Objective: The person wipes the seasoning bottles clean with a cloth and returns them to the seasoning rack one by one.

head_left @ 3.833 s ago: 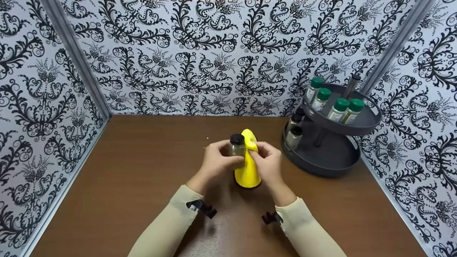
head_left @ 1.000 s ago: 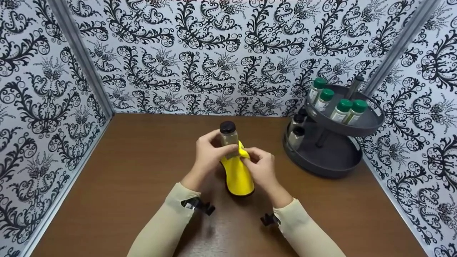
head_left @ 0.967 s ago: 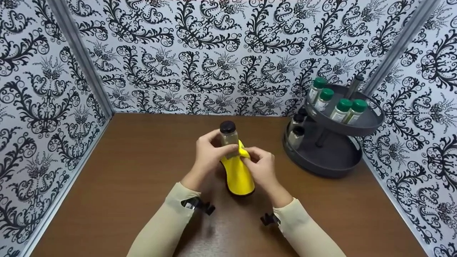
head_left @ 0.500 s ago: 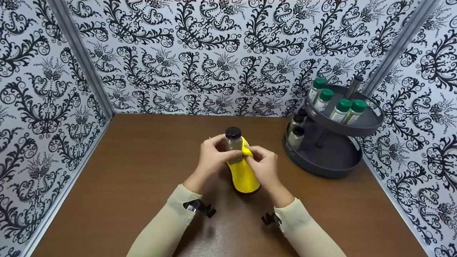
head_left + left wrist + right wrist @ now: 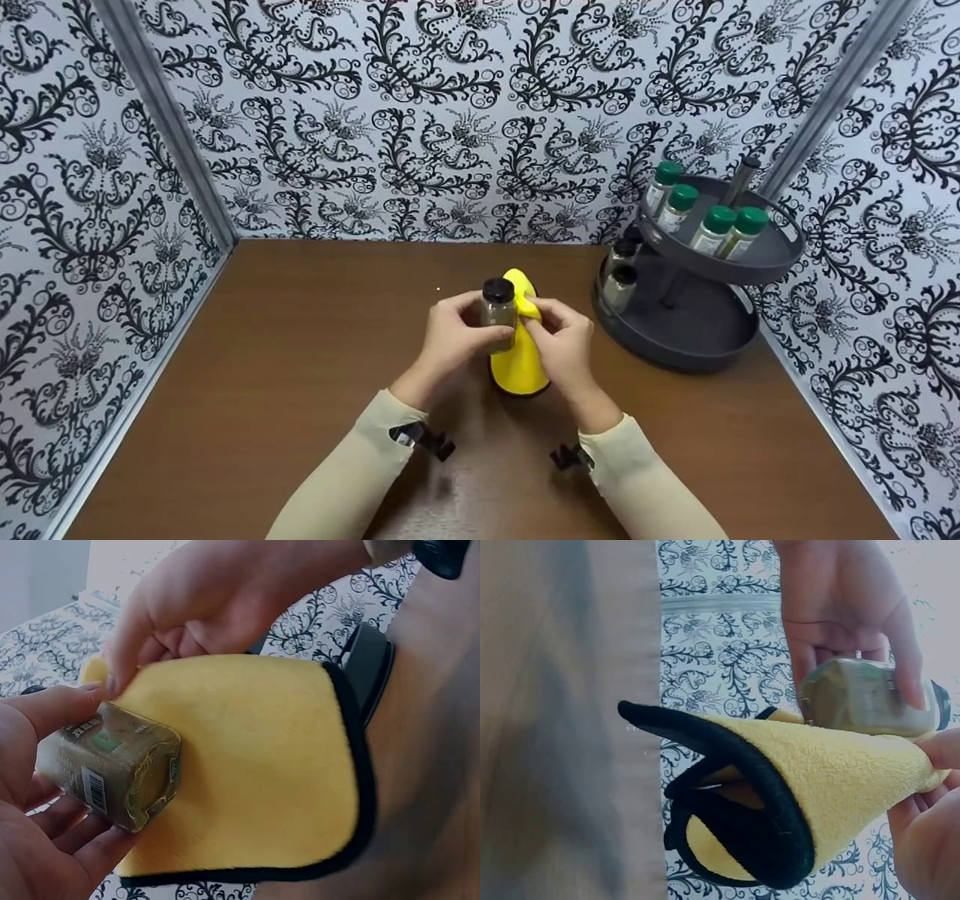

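My left hand (image 5: 454,334) grips a spice jar (image 5: 498,311) with a black lid, held upright above the table. In the left wrist view the jar (image 5: 112,765) shows its square base, a barcode and a green-marked label. Bunched in my right hand (image 5: 564,337) is a yellow cloth (image 5: 521,364) with black edging, pinched between thumb and fingers. The cloth hangs down in folds, right against the jar's side. From the right wrist view, the cloth (image 5: 840,780) spreads below the jar (image 5: 862,697) with its black edges curled open.
A dark grey two-tier turntable (image 5: 686,352) stands at the back right. Several green-capped jars (image 5: 709,232) sit on its upper tier, and black-lidded jars (image 5: 619,289) on the lower one. Patterned walls (image 5: 450,150) enclose the brown table (image 5: 300,360) on three sides.
Since a second ago, both hands have shifted slightly right, and the jar has come lower. The cloth's upper part now stands up behind the jar's right side. Both grips stay the same.
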`<state>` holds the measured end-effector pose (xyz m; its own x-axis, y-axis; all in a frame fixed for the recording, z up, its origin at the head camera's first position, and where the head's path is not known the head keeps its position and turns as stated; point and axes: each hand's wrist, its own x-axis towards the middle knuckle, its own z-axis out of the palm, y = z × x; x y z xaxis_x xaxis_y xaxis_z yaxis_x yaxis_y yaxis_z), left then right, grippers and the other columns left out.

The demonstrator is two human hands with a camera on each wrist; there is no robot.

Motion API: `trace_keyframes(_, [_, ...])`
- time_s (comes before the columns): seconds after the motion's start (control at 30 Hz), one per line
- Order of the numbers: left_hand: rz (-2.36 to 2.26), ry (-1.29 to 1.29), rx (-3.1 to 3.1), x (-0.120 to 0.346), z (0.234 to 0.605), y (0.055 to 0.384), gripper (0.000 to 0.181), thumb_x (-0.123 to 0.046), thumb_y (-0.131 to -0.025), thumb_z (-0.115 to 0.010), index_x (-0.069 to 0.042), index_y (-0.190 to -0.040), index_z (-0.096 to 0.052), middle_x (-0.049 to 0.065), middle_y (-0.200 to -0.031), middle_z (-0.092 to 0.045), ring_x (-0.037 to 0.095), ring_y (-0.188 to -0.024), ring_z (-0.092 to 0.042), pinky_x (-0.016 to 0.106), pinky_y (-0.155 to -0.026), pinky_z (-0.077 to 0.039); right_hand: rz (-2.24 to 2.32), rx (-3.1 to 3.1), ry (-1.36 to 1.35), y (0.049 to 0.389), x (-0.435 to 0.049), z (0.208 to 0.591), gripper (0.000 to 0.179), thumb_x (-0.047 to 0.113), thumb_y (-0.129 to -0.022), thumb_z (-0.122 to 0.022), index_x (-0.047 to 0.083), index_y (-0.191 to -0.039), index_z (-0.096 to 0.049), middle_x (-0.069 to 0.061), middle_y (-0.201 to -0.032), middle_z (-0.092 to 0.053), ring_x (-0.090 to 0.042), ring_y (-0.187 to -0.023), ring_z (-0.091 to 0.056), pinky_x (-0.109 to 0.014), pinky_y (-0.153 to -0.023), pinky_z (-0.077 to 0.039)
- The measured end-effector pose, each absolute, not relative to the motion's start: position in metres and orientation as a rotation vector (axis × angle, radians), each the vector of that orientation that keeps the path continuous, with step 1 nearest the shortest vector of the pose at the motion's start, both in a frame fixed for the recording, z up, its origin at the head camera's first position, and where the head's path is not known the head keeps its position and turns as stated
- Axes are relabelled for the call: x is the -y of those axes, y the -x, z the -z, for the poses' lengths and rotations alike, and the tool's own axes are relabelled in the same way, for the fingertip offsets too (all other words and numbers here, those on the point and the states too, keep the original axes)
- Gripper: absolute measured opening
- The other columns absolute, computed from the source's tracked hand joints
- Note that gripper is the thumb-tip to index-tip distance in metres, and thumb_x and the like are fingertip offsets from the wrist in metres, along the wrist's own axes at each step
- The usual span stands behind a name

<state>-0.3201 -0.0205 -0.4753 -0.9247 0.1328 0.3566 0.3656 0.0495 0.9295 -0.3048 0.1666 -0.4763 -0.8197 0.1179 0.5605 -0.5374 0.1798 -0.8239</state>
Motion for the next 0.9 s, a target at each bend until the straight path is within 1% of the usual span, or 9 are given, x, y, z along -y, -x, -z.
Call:
trace_keyframes(0.1, [1.984,0.528,2.169,0.018,0.479,0.320,0.040,-0.022,-0.074,-0.098,-0.017,-0.111,-0.082,0.005,-0.097,-0.078,0.020,-0.086,-0.071,0.032,-0.079,-0.063,-1.697,1.920,-0.382,0.304,-0.168,0.473,0.017,-0.005,-0.090,-0.079,-0.003,-0.107,-0.081,-0.022,-0.101,-0.079,-0.008,-0.086,-0.074,-0.023,-0.078,-0.063])
trace_keyframes(0.27, [1.978,0.540,2.216,0.015,0.485,0.320,0.032,-0.022,-0.074,-0.097,-0.017,-0.101,-0.081,0.004,-0.089,-0.073,0.019,-0.081,-0.067,0.032,-0.074,-0.061,-1.707,1.876,-0.367,0.304,-0.170,0.468,0.018,-0.005,-0.090,-0.078,-0.005,-0.107,-0.080,-0.023,-0.101,-0.079,-0.008,-0.086,-0.075,-0.022,-0.078,-0.062])
trace_keyframes(0.47, [1.936,0.545,2.269,0.011,0.489,0.322,0.029,-0.021,-0.072,-0.097,-0.017,-0.095,-0.079,0.002,-0.086,-0.071,0.018,-0.080,-0.066,0.031,-0.072,-0.059,-1.735,1.805,-0.343,0.303,-0.171,0.465,0.019,-0.008,-0.089,-0.077,-0.007,-0.108,-0.079,-0.026,-0.104,-0.078,-0.007,-0.088,-0.074,-0.022,-0.081,-0.063])
trace_keyframes(0.6, [1.935,0.553,2.282,0.010,0.492,0.322,0.029,-0.021,-0.072,-0.097,-0.017,-0.094,-0.079,0.002,-0.085,-0.071,0.018,-0.080,-0.065,0.031,-0.071,-0.059,-1.738,1.786,-0.342,0.303,-0.170,0.465,0.019,-0.011,-0.089,-0.076,-0.008,-0.108,-0.079,-0.028,-0.103,-0.078,-0.007,-0.088,-0.074,-0.022,-0.080,-0.063])
trace_keyframes(0.73, [1.944,0.559,2.269,0.011,0.491,0.321,0.028,-0.020,-0.073,-0.096,-0.017,-0.096,-0.080,0.002,-0.087,-0.073,0.018,-0.080,-0.067,0.032,-0.072,-0.061,-1.747,1.793,-0.350,0.303,-0.169,0.465,0.020,-0.012,-0.090,-0.074,-0.008,-0.108,-0.079,-0.028,-0.103,-0.078,-0.005,-0.088,-0.073,-0.022,-0.081,-0.063])
trace_keyframes(0.8, [1.958,0.559,2.257,0.011,0.490,0.321,0.028,-0.019,-0.073,-0.095,-0.017,-0.097,-0.080,0.002,-0.089,-0.074,0.018,-0.082,-0.068,0.033,-0.073,-0.062,-1.748,1.800,-0.357,0.303,-0.169,0.467,0.020,-0.010,-0.090,-0.075,-0.007,-0.109,-0.079,-0.027,-0.103,-0.078,-0.005,-0.089,-0.073,-0.023,-0.082,-0.063])
trace_keyframes(0.9, [1.978,0.550,2.235,0.011,0.488,0.320,0.030,-0.020,-0.073,-0.094,-0.018,-0.100,-0.081,0.003,-0.090,-0.075,0.019,-0.083,-0.069,0.034,-0.075,-0.063,-1.731,1.825,-0.371,0.303,-0.168,0.470,0.019,-0.007,-0.091,-0.077,-0.005,-0.109,-0.080,-0.024,-0.103,-0.079,-0.008,-0.087,-0.073,-0.024,-0.081,-0.063])
